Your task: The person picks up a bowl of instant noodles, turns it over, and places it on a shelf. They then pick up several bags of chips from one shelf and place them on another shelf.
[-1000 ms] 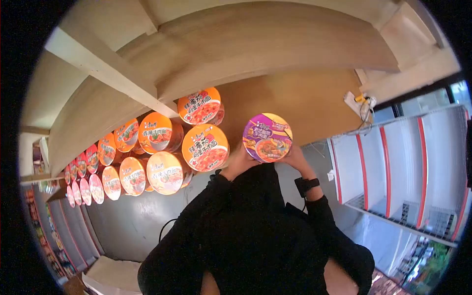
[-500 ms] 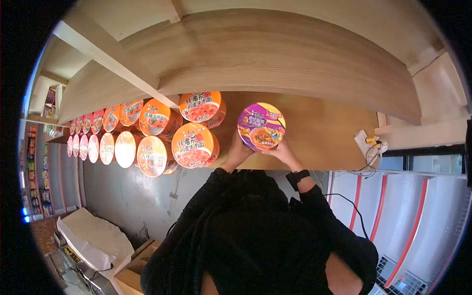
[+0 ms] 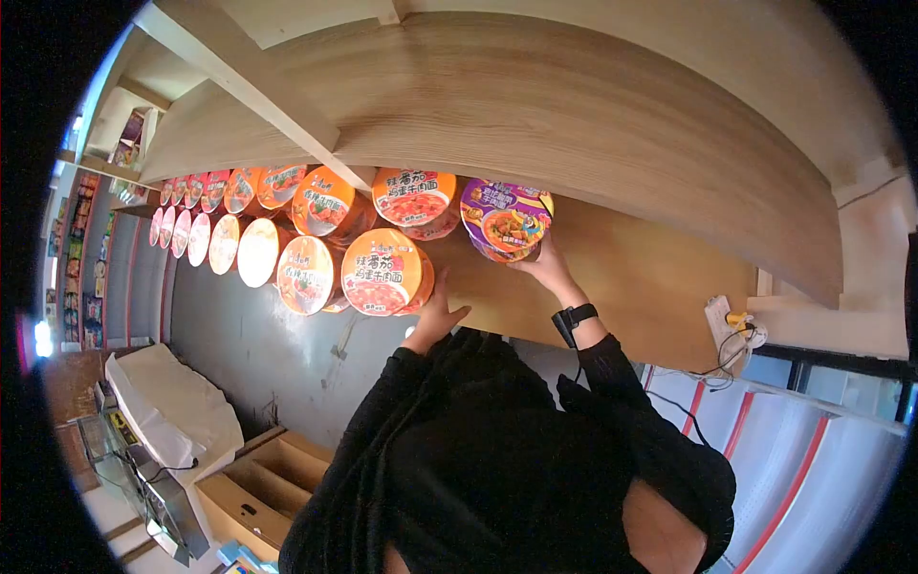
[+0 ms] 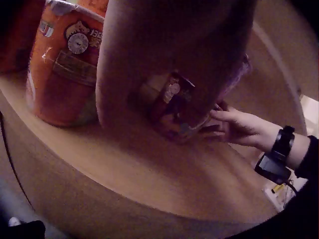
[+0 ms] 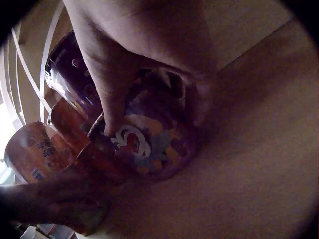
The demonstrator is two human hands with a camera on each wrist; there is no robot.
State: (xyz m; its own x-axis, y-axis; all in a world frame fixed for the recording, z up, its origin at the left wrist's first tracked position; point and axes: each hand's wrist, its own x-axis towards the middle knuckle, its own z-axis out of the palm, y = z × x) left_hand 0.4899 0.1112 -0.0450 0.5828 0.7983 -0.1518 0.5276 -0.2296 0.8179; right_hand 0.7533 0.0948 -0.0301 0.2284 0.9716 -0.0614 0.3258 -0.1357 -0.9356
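My right hand (image 3: 543, 273) grips the near right side of a purple instant noodle bucket (image 3: 505, 218). The bucket stands on the wooden shelf, just right of the orange noodle buckets. In the right wrist view, thumb and fingers straddle this purple bucket (image 5: 149, 142), and another purple container (image 5: 72, 74) shows behind it. My left hand (image 3: 435, 318) is at the right side of the front orange bucket (image 3: 382, 271), its thumb stretched out to the right. The orange bucket's side partly hides the left fingers. A second orange bucket (image 3: 413, 196) stands behind that one.
Two rows of noodle buckets (image 3: 225, 244) run leftward along the shelf (image 3: 612, 273). An upper wooden board (image 3: 574, 124) overhangs them, with a pale post (image 3: 253, 81) at left. At the right end lie a power strip (image 3: 722, 320) and cables. An open cardboard box (image 3: 273, 474) is below.
The purple bucket has moved back and left onto the shelf beside the orange ones. My left hand has let go of it and shifted to the front orange bucket; my right hand still grips it.
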